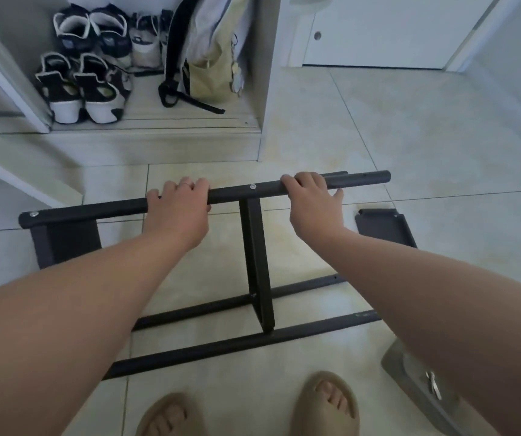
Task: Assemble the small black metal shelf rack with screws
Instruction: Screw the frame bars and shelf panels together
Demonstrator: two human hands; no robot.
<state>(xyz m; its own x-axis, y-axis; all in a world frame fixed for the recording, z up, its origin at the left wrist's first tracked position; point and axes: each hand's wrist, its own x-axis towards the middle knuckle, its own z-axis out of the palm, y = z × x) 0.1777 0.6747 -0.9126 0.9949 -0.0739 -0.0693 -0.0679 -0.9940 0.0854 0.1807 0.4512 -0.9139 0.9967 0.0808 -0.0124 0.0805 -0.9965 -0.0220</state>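
The black metal rack (254,247) stands partly built on the tiled floor, lying on its side. Its top tube (243,191) runs left to right and carries two silver screw heads, one at the left end (35,214) and one near the middle (252,186). My left hand (177,206) grips this tube left of the middle shelf panel. My right hand (311,196) grips the same tube to the right of it. Two lower tubes (221,343) lie near my feet. A loose black shelf panel (385,226) lies on the floor at the right.
An open closet at the back left holds several shoes (83,86) and a hanging bag (209,58). A white door (394,29) is at the back right. A plastic bag with a metal tool (432,385) lies at the lower right. My sandalled feet (325,404) are below.
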